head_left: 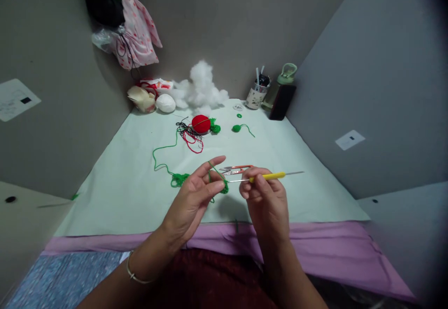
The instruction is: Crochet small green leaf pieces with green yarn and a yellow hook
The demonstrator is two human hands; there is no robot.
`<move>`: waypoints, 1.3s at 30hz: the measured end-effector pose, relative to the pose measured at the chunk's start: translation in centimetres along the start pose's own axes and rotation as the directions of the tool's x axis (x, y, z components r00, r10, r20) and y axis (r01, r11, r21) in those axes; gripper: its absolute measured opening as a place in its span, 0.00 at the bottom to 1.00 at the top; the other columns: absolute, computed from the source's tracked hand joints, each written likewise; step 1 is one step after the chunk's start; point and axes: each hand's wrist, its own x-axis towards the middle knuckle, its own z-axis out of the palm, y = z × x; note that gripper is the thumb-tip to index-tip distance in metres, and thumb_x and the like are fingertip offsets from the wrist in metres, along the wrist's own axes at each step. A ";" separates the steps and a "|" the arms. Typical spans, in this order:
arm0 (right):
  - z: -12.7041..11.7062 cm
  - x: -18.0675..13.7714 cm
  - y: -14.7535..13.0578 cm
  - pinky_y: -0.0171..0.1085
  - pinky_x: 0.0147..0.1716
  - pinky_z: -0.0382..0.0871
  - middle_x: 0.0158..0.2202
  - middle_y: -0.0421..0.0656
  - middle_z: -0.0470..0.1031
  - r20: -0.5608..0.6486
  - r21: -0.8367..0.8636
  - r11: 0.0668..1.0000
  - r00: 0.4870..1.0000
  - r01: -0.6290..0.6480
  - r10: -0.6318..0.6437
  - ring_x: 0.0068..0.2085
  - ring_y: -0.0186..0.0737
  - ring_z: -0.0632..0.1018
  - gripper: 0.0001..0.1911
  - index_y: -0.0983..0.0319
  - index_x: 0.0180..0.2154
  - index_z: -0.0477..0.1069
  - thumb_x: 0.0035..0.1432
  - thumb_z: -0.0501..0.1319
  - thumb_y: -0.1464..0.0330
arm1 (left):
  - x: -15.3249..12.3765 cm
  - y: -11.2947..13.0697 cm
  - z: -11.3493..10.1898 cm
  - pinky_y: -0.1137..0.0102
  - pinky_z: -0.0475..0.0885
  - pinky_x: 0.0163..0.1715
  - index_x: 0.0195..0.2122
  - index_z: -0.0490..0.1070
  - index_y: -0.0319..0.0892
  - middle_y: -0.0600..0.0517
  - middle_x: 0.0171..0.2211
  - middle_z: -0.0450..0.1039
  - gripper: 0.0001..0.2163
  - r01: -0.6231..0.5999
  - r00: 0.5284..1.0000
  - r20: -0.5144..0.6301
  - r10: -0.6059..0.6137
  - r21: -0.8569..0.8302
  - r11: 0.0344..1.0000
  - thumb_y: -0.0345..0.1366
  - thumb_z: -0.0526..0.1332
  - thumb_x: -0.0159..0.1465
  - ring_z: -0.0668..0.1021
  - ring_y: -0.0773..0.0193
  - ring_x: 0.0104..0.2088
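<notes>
My left hand pinches a small green crochet piece between thumb and fingers. Green yarn runs over its raised index finger. In my right hand is a crochet hook with a yellow handle, gripped like a pencil. The hook's metal tip points left and reaches the green piece; whether it passes through a stitch is too small to tell. Behind the hands lie thread snips with orange handles. A loose heap of green yarn rests left of my left hand, its strand trailing back across the table.
Farther back sit a red ball with green parts, tangled black and red yarn and a small green piece. White stuffing, a pen cup, a bottle and a phone stand along the back. Grey partitions flank the table.
</notes>
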 end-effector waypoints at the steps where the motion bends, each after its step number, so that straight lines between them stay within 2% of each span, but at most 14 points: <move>1: 0.0 -0.1 0.2 0.32 0.24 0.69 0.33 0.41 0.75 0.009 -0.027 0.999 1.000 0.018 -0.018 0.27 0.31 0.73 0.07 0.57 0.36 0.83 0.65 0.66 0.64 | -0.1 -0.2 0.1 0.76 0.68 0.41 0.56 0.80 0.47 0.55 0.34 0.74 0.24 -0.042 0.999 -0.016 0.043 0.055 0.998 0.32 0.76 0.57 0.72 0.70 0.34; 4: -0.1 -0.9 1.0 0.36 0.30 0.74 0.36 0.42 0.77 0.114 -0.312 0.921 0.972 0.232 -0.206 0.32 0.35 0.77 0.09 0.54 0.43 0.83 0.68 0.63 0.69 | -0.3 -0.8 0.3 0.74 0.68 0.39 0.59 0.78 0.48 0.55 0.34 0.74 0.25 -0.167 0.979 -0.067 0.191 0.264 0.950 0.33 0.75 0.59 0.71 0.69 0.33; 6: -0.3 -1.5 1.4 0.40 0.38 0.77 0.41 0.43 0.79 0.266 -0.540 0.690 0.875 0.483 -0.404 0.39 0.39 0.80 0.14 0.51 0.47 0.83 0.66 0.64 0.74 | -0.4 -1.1 0.4 0.73 0.69 0.40 0.62 0.75 0.47 0.55 0.35 0.75 0.28 -0.189 0.973 -0.068 0.221 0.314 0.930 0.34 0.75 0.60 0.72 0.68 0.35; 8: -0.5 -1.9 1.4 0.42 0.42 0.77 0.44 0.44 0.80 0.369 -0.628 0.482 0.778 0.612 -0.508 0.45 0.43 0.80 0.19 0.50 0.50 0.83 0.64 0.65 0.77 | -0.3 -1.1 0.3 0.72 0.70 0.43 0.62 0.75 0.45 0.54 0.36 0.75 0.28 -0.114 0.992 -0.028 0.124 0.229 0.967 0.35 0.75 0.60 0.73 0.67 0.36; 9: -0.5 -1.9 1.3 0.43 0.43 0.77 0.43 0.44 0.80 0.359 -0.633 0.473 0.774 0.613 -0.522 0.44 0.43 0.80 0.19 0.50 0.50 0.82 0.65 0.65 0.77 | -0.2 -0.9 0.1 0.72 0.70 0.44 0.61 0.76 0.44 0.54 0.35 0.75 0.27 -0.039 0.999 0.007 0.039 0.158 0.987 0.36 0.76 0.59 0.74 0.68 0.36; 10: -0.6 -1.8 1.1 0.43 0.41 0.77 0.41 0.44 0.80 0.309 -0.619 0.534 0.804 0.576 -0.509 0.43 0.43 0.80 0.17 0.51 0.50 0.83 0.66 0.64 0.76 | -0.1 -0.7 -0.1 0.72 0.71 0.44 0.59 0.78 0.43 0.54 0.34 0.74 0.26 0.040 0.998 0.047 -0.044 0.086 0.995 0.37 0.76 0.59 0.73 0.69 0.34; 12: -0.6 -1.4 0.6 0.41 0.39 0.75 0.36 0.42 0.78 0.137 -0.499 0.757 0.901 0.422 -0.412 0.38 0.40 0.79 0.12 0.52 0.45 0.83 0.68 0.63 0.72 | 0.2 -0.3 -0.5 0.73 0.71 0.42 0.55 0.81 0.41 0.55 0.32 0.71 0.22 0.146 0.984 0.102 -0.144 -0.009 0.989 0.37 0.76 0.59 0.70 0.73 0.30; 14: -0.4 -0.9 0.3 0.39 0.33 0.72 0.32 0.41 0.76 0.028 -0.274 0.928 0.967 0.251 -0.254 0.32 0.37 0.76 0.08 0.53 0.40 0.84 0.68 0.64 0.66 | 0.3 -0.1 -0.7 0.75 0.71 0.41 0.52 0.83 0.42 0.55 0.32 0.71 0.19 0.132 0.986 0.103 -0.128 -0.028 0.991 0.36 0.76 0.59 0.69 0.74 0.29; 16: -0.2 -0.7 0.4 0.37 0.30 0.70 0.32 0.40 0.76 0.010 -0.123 0.985 0.992 0.125 -0.124 0.29 0.35 0.75 0.07 0.54 0.38 0.84 0.67 0.66 0.63 | 0.3 -0.2 -0.6 0.76 0.70 0.41 0.51 0.84 0.45 0.55 0.33 0.72 0.17 0.048 0.995 0.083 -0.051 0.036 0.998 0.35 0.75 0.60 0.72 0.73 0.33; 20: 0.0 -1.2 1.3 0.38 0.39 0.73 0.37 0.41 0.81 0.037 -0.266 0.953 0.989 0.148 -0.143 0.39 0.38 0.79 0.07 0.51 0.42 0.84 0.67 0.66 0.66 | -0.1 -1.2 -0.2 0.75 0.70 0.45 0.51 0.83 0.50 0.55 0.34 0.75 0.15 -0.132 0.991 0.068 0.119 0.253 0.958 0.33 0.73 0.63 0.76 0.69 0.39; 22: -0.1 -1.4 1.4 0.40 0.44 0.74 0.40 0.42 0.81 0.090 -0.339 0.920 0.980 0.197 -0.177 0.44 0.40 0.79 0.08 0.50 0.43 0.84 0.66 0.67 0.68 | -0.1 -1.5 -0.2 0.74 0.71 0.46 0.52 0.82 0.51 0.56 0.35 0.76 0.17 -0.168 0.986 0.044 0.162 0.285 0.944 0.33 0.74 0.62 0.76 0.68 0.39; 25: -0.4 -1.4 1.1 0.41 0.47 0.73 0.40 0.42 0.80 0.173 -0.373 0.911 0.978 0.175 -0.117 0.46 0.41 0.78 0.08 0.51 0.41 0.84 0.61 0.71 0.71 | 0.1 -1.5 -0.6 0.74 0.72 0.43 0.53 0.81 0.50 0.56 0.34 0.74 0.18 -0.177 0.984 0.030 0.175 0.259 0.950 0.34 0.75 0.61 0.76 0.69 0.38; 31: -1.0 -0.8 1.3 0.36 0.37 0.74 0.37 0.38 0.78 0.123 -0.139 0.990 0.992 -0.002 0.019 0.36 0.36 0.78 0.07 0.52 0.37 0.82 0.60 0.71 0.72 | 0.3 -0.9 -1.0 0.72 0.73 0.48 0.56 0.80 0.51 0.54 0.39 0.78 0.18 -0.092 0.988 0.145 0.059 0.236 0.967 0.36 0.73 0.64 0.79 0.68 0.41; 39: -0.5 -1.2 1.2 0.34 0.39 0.73 0.38 0.39 0.79 0.104 -0.109 0.985 0.984 -0.134 0.146 0.38 0.36 0.78 0.05 0.54 0.35 0.83 0.56 0.74 0.69 | 0.4 -0.5 -1.2 0.73 0.72 0.41 0.54 0.79 0.46 0.58 0.29 0.76 0.20 -0.116 0.993 0.081 0.091 0.380 0.918 0.31 0.75 0.60 0.77 0.69 0.33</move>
